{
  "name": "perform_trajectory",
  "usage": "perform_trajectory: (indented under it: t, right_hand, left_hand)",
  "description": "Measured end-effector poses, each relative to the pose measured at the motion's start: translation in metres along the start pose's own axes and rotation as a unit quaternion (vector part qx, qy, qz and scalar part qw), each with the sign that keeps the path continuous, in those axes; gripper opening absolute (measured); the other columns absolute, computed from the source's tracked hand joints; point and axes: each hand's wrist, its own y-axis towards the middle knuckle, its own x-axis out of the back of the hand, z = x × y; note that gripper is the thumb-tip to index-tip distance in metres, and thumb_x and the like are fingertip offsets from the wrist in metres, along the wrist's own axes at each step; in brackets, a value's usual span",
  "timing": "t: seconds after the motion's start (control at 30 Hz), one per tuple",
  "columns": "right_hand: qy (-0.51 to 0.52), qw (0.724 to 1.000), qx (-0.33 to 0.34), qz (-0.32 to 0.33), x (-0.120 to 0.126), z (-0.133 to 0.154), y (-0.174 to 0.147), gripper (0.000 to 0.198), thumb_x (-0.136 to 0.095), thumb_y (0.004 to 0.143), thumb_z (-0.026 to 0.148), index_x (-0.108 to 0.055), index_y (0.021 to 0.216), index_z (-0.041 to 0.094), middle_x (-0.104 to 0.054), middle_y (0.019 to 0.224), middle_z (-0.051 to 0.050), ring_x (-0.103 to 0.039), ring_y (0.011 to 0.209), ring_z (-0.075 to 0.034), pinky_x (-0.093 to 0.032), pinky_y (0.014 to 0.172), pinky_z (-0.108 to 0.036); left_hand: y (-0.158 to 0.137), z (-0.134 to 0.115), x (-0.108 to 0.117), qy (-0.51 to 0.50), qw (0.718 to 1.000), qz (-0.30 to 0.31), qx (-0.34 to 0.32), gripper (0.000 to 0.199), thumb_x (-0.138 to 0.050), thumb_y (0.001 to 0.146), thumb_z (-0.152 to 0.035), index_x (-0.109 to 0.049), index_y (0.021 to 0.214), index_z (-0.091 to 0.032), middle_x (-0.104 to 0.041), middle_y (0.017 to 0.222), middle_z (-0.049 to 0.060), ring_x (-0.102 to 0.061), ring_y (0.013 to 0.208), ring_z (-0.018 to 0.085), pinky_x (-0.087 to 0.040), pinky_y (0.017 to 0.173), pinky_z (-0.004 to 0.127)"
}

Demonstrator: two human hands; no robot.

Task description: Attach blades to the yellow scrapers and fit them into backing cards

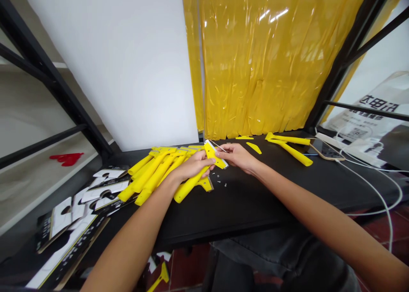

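My left hand is closed around a yellow scraper, near where the handle meets the wide head. The scraper's head tilts up, with a pale metal blade along its far edge. My right hand is closed at the head's right side, pinching a thin metal rod; its far end is hard to make out. Under the held scraper lies another scraper. Several small screws are scattered on the black table just right of it. A pile of yellow scrapers lies left of my left hand.
Cardboard packaging sleeves are heaped on the left. At the back right lie two yellow handles, a loose yellow plate, a phone and white cables. Black frame posts flank the table. A yellow scraper is on the floor.
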Motion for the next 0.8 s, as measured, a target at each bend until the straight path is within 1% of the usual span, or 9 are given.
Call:
perform_trajectory:
  t: [0.1, 0.17, 0.27, 0.4, 0.6, 0.8]
  right_hand:
    - [-0.029, 0.998, 0.042, -0.019, -0.001, -0.001, 0.002, 0.039, -0.085, 0.069, 0.049, -0.076, 0.085, 0.015, -0.065, 0.074, 0.0, -0.05, 0.065, -0.011, -0.036, 0.06, -0.027]
    - [-0.03, 0.998, 0.054, -0.032, -0.001, -0.002, 0.003, 0.038, -0.086, 0.068, 0.049, -0.076, 0.085, 0.016, -0.069, 0.08, -0.002, -0.055, 0.072, -0.014, -0.04, 0.066, -0.028]
    - [-0.021, 0.998, 0.05, -0.045, 0.0, -0.002, 0.003, 0.038, -0.086, 0.068, 0.05, -0.075, 0.082, 0.016, -0.068, 0.078, -0.001, -0.055, 0.071, -0.014, -0.041, 0.067, -0.028]
    - [-0.011, 0.999, 0.04, -0.027, 0.001, 0.0, 0.001, 0.039, -0.082, 0.073, 0.053, -0.072, 0.075, 0.016, -0.063, 0.071, 0.0, -0.049, 0.064, -0.012, -0.037, 0.061, -0.027]
    - [-0.027, 0.995, 0.087, -0.05, -0.002, -0.005, 0.003, 0.04, -0.08, 0.074, 0.056, -0.073, 0.078, 0.016, -0.067, 0.076, -0.002, -0.055, 0.072, -0.015, -0.043, 0.068, -0.03]
    - [-0.052, 0.99, 0.111, -0.076, -0.005, -0.013, 0.005, 0.039, -0.076, 0.077, 0.056, -0.071, 0.079, 0.018, -0.069, 0.076, -0.003, -0.058, 0.072, -0.018, -0.045, 0.069, -0.031]
  left_hand:
    - [0.001, 0.002, 0.0, -0.02, 1.0, -0.012, 0.017, 0.02, -0.065, 0.091, -0.034, -0.053, 0.087, -0.018, -0.059, 0.067, -0.001, -0.05, 0.045, 0.008, -0.038, 0.05, 0.025]
    - [0.002, 0.003, -0.001, -0.025, 0.999, -0.031, 0.025, 0.022, -0.064, 0.093, -0.038, -0.055, 0.091, -0.018, -0.061, 0.072, -0.001, -0.052, 0.047, 0.009, -0.038, 0.049, 0.024]
    - [0.004, 0.002, -0.003, -0.004, 0.999, -0.049, 0.02, 0.03, -0.065, 0.093, -0.046, -0.056, 0.09, -0.017, -0.061, 0.074, 0.0, -0.051, 0.046, 0.008, -0.036, 0.046, 0.024]
    - [0.004, 0.0, -0.004, 0.022, 0.999, -0.039, 0.005, 0.032, -0.066, 0.092, -0.045, -0.054, 0.081, -0.017, -0.06, 0.068, -0.001, -0.048, 0.043, 0.007, -0.038, 0.047, 0.024]
    - [0.009, 0.009, -0.005, 0.02, 0.999, -0.045, -0.01, 0.033, -0.062, 0.095, -0.045, -0.054, 0.081, -0.016, -0.061, 0.072, 0.001, -0.048, 0.042, 0.006, -0.035, 0.045, 0.022]
    - [0.011, 0.01, -0.007, 0.016, 0.999, -0.045, -0.025, 0.035, -0.062, 0.095, -0.046, -0.051, 0.079, -0.017, -0.056, 0.067, -0.002, -0.045, 0.04, 0.005, -0.032, 0.043, 0.022]
